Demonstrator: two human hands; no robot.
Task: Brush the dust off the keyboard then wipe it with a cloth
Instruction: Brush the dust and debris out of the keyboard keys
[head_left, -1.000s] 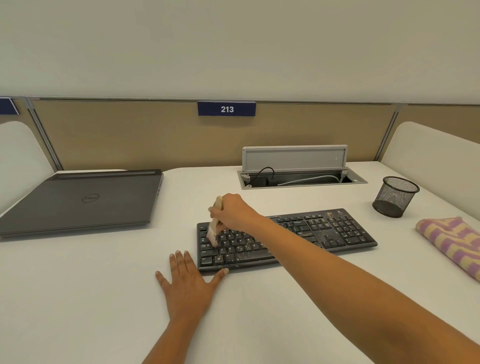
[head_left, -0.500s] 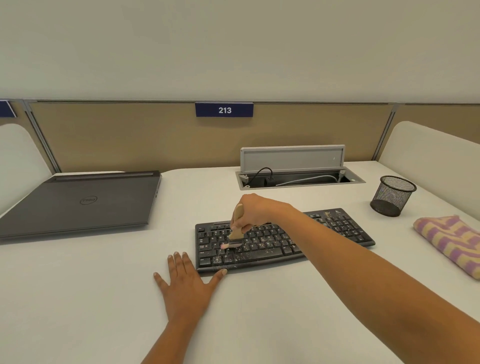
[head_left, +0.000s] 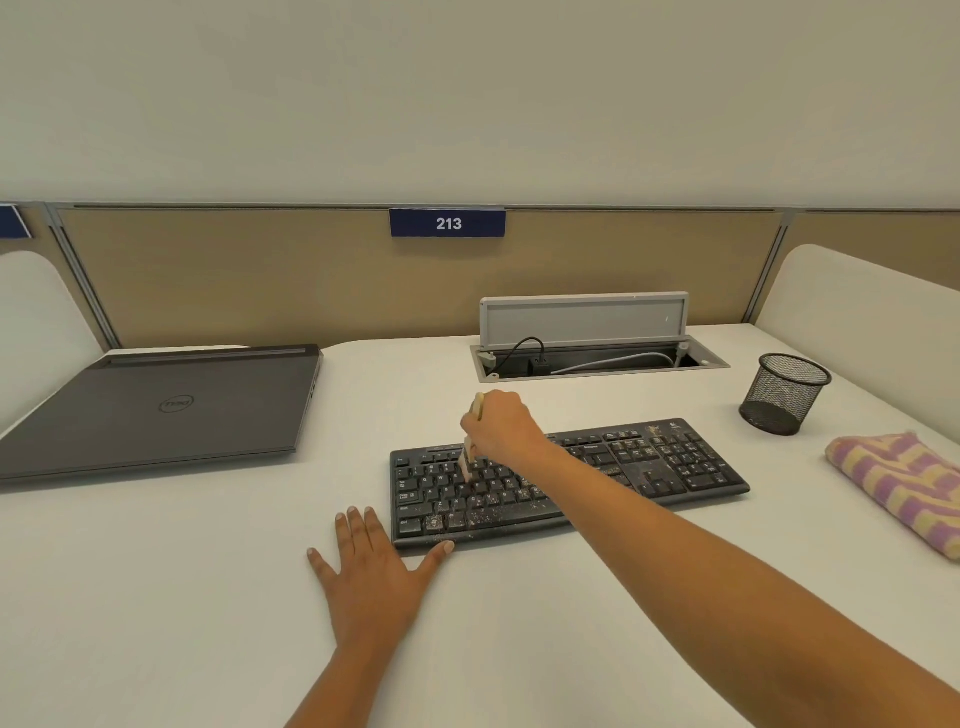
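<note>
On the white desk (head_left: 156, 597), just in front of the person, lies the black keyboard (head_left: 649, 467), long side toward them, with pale dust speckled thickest over the bottom rows near the space bar and in the strip beside the number pad. The right hand (head_left: 498, 426) has its fingers curled round the wooden handle of a small brush (head_left: 469, 460), bristles down on the upper letter rows. The left hand (head_left: 374, 571) lies flat and spread on the desk, its thumb tip touching the keyboard's front edge. The keyboard looks light, stiff and apt to slide on the smooth top, so bracing it at the front edge seems sensible. The brush is best held on the handle, well above its soft bristles. The striped cloth (head_left: 904, 478), well apart at the right, looks limp and easy to bunch (any fold would do for a hold). Compared with half a second ago, the brush stands more upright and its bristles sit a row or so farther from the person. A full second ago it worked the keyboard's left end. Keyboard and left hand have not shifted.
</note>
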